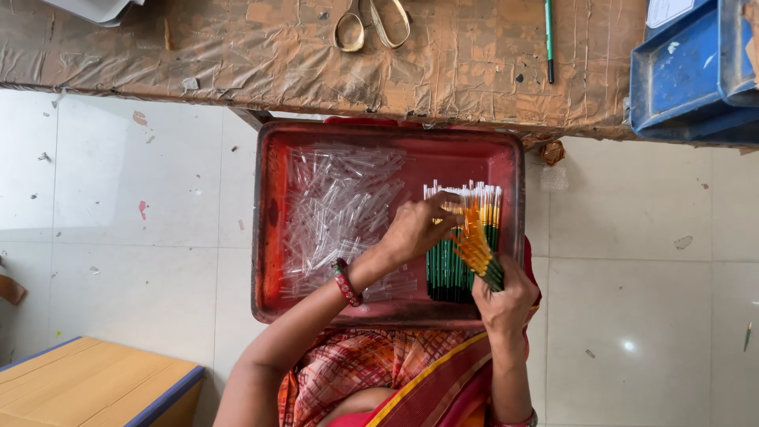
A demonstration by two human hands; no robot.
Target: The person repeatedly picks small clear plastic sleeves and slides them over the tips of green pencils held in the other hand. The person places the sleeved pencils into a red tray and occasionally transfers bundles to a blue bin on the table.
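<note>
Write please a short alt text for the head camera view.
A person's right hand grips a fanned bunch of green pens over a red tray, while the left hand reaches to it. Clear plastic caps fill the tray's left side.

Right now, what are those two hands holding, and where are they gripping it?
The right hand grips a fanned bunch of green pens by their lower ends. The left hand pinches the orange tip of one pen in that bunch, over the red tray.
</note>
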